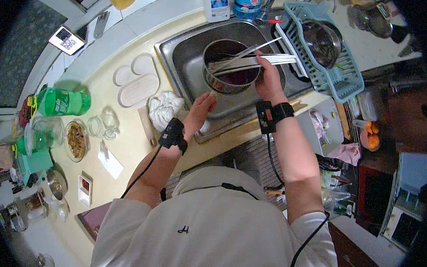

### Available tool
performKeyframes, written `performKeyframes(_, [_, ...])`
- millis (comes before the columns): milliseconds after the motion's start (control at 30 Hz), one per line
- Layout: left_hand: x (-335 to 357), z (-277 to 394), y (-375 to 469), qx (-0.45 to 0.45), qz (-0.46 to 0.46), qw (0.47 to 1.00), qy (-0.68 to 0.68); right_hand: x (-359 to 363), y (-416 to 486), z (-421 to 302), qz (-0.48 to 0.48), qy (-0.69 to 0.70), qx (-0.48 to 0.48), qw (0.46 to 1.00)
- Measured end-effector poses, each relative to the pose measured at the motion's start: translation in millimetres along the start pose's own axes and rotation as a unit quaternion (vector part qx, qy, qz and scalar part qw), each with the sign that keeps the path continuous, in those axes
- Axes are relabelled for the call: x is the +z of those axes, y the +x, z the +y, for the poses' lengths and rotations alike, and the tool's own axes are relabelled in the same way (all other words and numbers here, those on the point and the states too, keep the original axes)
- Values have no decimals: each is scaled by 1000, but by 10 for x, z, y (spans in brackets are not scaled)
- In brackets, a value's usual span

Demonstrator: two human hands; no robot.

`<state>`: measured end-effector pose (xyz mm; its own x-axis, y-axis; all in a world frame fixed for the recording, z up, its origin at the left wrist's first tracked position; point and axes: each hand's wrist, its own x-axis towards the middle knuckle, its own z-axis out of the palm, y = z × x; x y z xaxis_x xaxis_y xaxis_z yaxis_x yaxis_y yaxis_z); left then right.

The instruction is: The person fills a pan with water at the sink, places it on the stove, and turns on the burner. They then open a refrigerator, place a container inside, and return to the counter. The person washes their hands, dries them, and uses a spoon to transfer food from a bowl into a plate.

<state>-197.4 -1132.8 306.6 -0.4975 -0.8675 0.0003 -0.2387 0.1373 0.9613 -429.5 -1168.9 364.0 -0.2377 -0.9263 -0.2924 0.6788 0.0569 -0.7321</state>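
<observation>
Over the stainless steel sink (188, 60) is a round pot (231, 86) with dark contents or a dark inside. Several chopsticks and long utensils (276, 59) lie in it, their ends sticking out over its right rim. My right hand (270, 78) is at the pot's right side, with its thumb and fingers against the utensils' outer ends; whether it also grips the pot is hard to tell. My left hand (203, 105) is just below the pot's lower left edge, fingers together, its fingertips close to the pot. Whether it touches the pot cannot be made out.
A blue-green dish rack (332, 80) holding a glass bowl stands right of the sink. To the left are a crumpled white cloth (165, 108), a divided tray (139, 90), a green bottle (63, 102) and a plate of food (76, 141). Bottles stand behind the sink.
</observation>
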Motion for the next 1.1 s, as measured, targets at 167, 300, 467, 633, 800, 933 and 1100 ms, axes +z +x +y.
performKeyframes(167, [192,-330,491,-128,24,974,-188,-361,539,189,27,39,78,996])
performKeyframes(300, [311,-580,701,-237,47,952,-190,-612,928,366,36,24,114,993])
performKeyframes(467, [400,-790,904,-264,81,949,-154,-795,1375,604,58,71,189,978])
performKeyframes(633, [538,-1054,959,-300,164,929,-144,-869,1636,865,31,98,213,972])
performKeyframes(800, [608,-1321,1042,-337,186,908,-167,-927,1849,1011,42,63,218,973])
performKeyframes(933, [687,-1422,1132,-316,219,905,-182,-1009,1984,1061,4,62,215,975])
performKeyframes(1100, [747,-1625,1221,-357,241,881,-196,-993,2099,1102,26,80,247,965])
